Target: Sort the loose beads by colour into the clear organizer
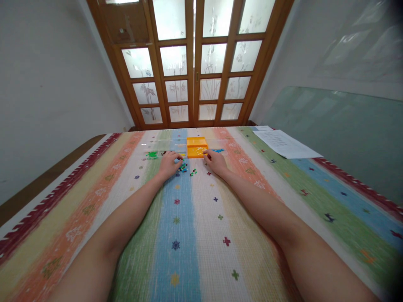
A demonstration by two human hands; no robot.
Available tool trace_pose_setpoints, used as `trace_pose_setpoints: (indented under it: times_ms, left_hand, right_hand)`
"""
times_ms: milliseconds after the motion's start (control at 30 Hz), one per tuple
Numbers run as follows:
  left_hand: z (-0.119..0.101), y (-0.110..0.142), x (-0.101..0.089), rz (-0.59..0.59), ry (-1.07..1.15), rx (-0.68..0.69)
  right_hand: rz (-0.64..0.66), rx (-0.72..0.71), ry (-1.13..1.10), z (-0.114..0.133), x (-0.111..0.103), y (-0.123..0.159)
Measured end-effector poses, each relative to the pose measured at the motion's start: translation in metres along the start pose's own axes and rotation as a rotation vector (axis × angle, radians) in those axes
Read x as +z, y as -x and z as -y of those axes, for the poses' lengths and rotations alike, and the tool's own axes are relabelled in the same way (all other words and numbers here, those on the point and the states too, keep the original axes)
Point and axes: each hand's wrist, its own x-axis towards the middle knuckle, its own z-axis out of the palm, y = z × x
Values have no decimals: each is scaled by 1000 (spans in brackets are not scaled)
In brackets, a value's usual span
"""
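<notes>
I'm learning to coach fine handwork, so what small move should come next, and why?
Probably the left hand should ease its fingertips onto the mixed-colour pile and single out one piece: the pile lies beside those fingers, its pieces crowd together, and the right hand is over at the orange box.

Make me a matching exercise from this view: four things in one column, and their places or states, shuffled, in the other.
Things:
1. White printed paper sheet
2. Orange plastic box
3. Heap of small bright green pieces
4. Person's bare right hand

Places or states:
A. Open, with small white pieces inside
B. With its fingertips at the box's near right corner
C. On the right side of the striped tablecloth
D. Left of the left hand

Pairs: 1-C, 2-A, 3-D, 4-B
</notes>
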Motion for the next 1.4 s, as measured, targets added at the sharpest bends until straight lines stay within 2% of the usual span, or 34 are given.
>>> trace_pose_setpoints:
  times_ms: [100,233,367,533,733,900,1033,1167,1400]
  left_hand:
    - [27,-5,-10,-127,24,-183]
    - [68,-7,-20,-312,116,-496]
    - [99,-4,-27,-464,169,-652]
    - [111,-3,-29,-560,341,-767]
    - [109,-5,-29,-575,447,-826]
    - [105,-2,-30,-509,355,-796]
    - [94,-1,-28,-435,202,-700]
    - [71,0,-23,-315,106,-489]
    - [28,3,-10,-6,13,-63]
  right_hand:
    - [24,-34,7,-1,2,0]
    - [103,-141,26,3,0,2]
    - [180,-300,27,15,-4,6]
    - [247,-487,44,38,-4,13]
    - [326,-605,-7,50,-1,17]
    - [352,-606,-45,49,-1,17]
    - [333,-590,-54,48,1,17]
    - [319,-582,-55,46,5,16]
    - [295,-556,-62,42,8,15]
